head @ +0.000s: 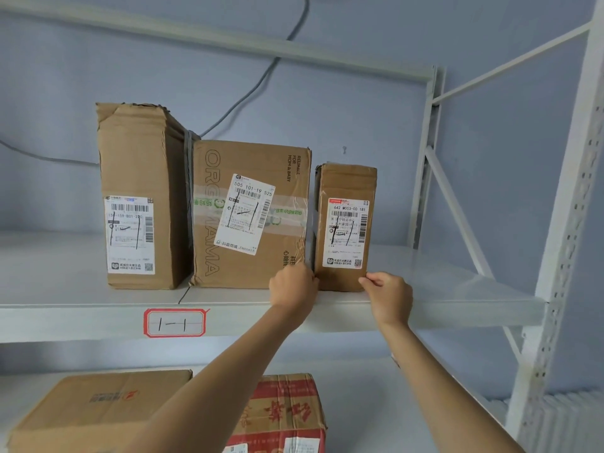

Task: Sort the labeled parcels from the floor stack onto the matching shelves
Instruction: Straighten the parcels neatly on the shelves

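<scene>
The left hand and the right hand hold the small upright brown cardboard parcel by its two bottom corners. The left grip has its curled fingers tight against the lower left edge, the right grip pinches the lower right corner with thumb and fingertips; each grip is narrow, closed on the parcel. The parcel sits at 12 o'clock from the gap between the hands, its base on the white metal shelf, near the front lip.

This small parcel is a narrow box of creased brown card with dark tape down its left edge. A white shipping label with barcodes and a red corner mark covers most of its front, with "1-1" hand-drawn over it in black strokes. Its long axis runs from 6 to 12 o'clock, and the labelled face points toward the camera.

At 9 o'clock, just beside it, stands a wider brown box printed "ORGAMAMA", with clear tape and a tilted white label. Further toward 9 o'clock, touching that one, is a tall crumpled brown carton with its own marked label. On the shelf's front edge, at 8 o'clock from the hands, a red-bordered tag reading "1-1" is stuck. On the level below lie a flat brown box and a red-printed box.
</scene>
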